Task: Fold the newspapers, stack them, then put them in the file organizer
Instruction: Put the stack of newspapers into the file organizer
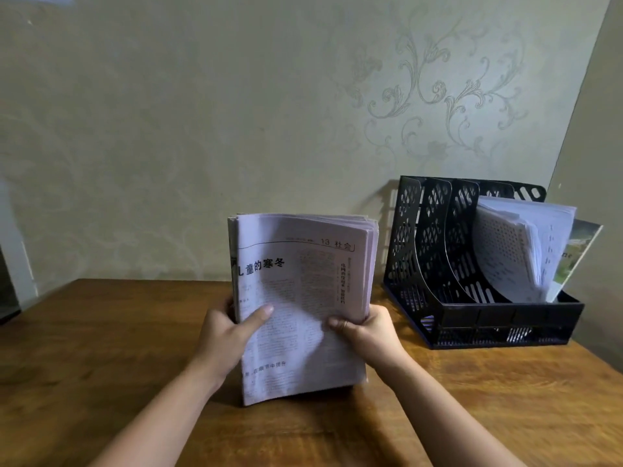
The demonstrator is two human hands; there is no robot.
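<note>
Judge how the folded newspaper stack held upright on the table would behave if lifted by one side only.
The newspaper stack would probably sag: the front page already ripples. Its top edges fan apart, so loose sheets could slip out. Both the left hand and right hand grip it, suggesting it needs two-sided support.

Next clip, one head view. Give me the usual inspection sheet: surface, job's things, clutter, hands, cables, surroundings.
Surface: wooden table, grain visible.
Job's things: folded newspapers in one stack, held upright with the lower edge on the table; black organizer at right by the wall, two left slots free, right slots holding papers and a booklet.
Clutter: nothing seen.
Hands: left hand grips the stack's left edge, thumb on the front page; right hand grips the right edge.
Cables: nothing seen.
Surroundings: patterned wallpaper behind the table.
</note>
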